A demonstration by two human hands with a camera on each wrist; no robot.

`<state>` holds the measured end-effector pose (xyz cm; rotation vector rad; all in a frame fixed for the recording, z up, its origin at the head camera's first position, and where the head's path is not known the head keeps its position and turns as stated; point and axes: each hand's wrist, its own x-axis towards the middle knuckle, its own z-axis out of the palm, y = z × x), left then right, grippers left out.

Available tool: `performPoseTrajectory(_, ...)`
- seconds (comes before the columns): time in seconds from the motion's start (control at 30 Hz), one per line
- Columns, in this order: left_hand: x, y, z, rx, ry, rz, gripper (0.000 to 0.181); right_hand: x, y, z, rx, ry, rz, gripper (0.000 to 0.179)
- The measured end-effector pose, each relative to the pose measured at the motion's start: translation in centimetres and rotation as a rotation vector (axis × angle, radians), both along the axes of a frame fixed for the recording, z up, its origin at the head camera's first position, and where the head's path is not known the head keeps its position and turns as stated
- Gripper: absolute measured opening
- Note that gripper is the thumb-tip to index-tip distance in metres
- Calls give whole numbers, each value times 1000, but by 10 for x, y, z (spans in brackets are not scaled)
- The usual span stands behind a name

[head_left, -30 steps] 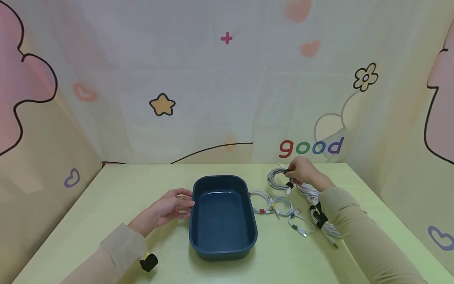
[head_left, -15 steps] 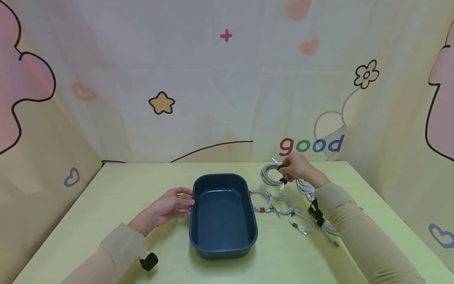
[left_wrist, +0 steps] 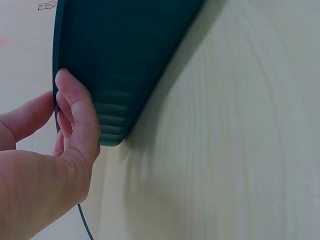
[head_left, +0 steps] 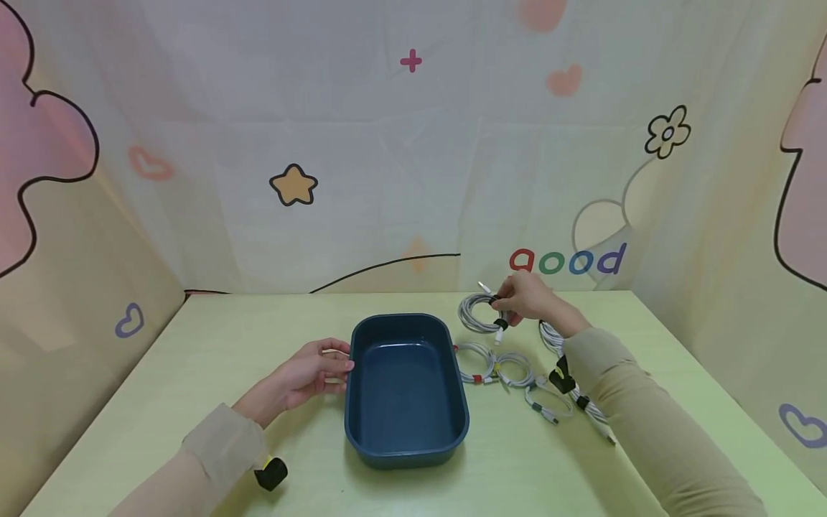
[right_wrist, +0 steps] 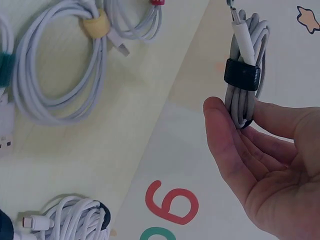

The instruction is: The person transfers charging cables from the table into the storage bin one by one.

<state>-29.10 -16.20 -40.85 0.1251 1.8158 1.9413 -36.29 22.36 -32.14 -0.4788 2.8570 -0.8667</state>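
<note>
My left hand [head_left: 313,377] is at the left side of a dark blue rectangular bin [head_left: 407,461]. In the left wrist view, thumb and fingers pinch the bin's rim [left_wrist: 56,45]. At the back right, my right hand [head_left: 530,298] holds a coiled grey-white charging cable [head_left: 465,318] above the table, pinched at one side. Black straps bind this coil, and a white plug sticks out at its top. The right wrist view shows the cable [right_wrist: 237,100] edge-on between thumb and fingertips. Nothing lies inside the bin.
Right of the bin lie a red-tied cable coil [head_left: 478,379], a yellow-tied coil [head_left: 517,382] and a green-tied cable [head_left: 545,415]. Farther right, more white bundled cable [head_left: 551,337] is partly hidden by the right forearm. A patterned cloth backdrop [head_left: 362,215] stands behind the table.
My right hand has carried the coiled cable leftward, closer to the bin's far right corner. The left hand stays at the bin's rim.
</note>
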Motion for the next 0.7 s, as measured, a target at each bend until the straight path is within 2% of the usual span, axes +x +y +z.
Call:
performPoseTrajectory(0.33, 1, 0, 0, 18, -3, 2, 32, 3, -21, 8, -23, -26, 38, 19)
performPoseTrajectory(0.7, 0, -1, -1, 29, 6, -18, 30, 5, -45, 7, -39, -38, 93, 16)
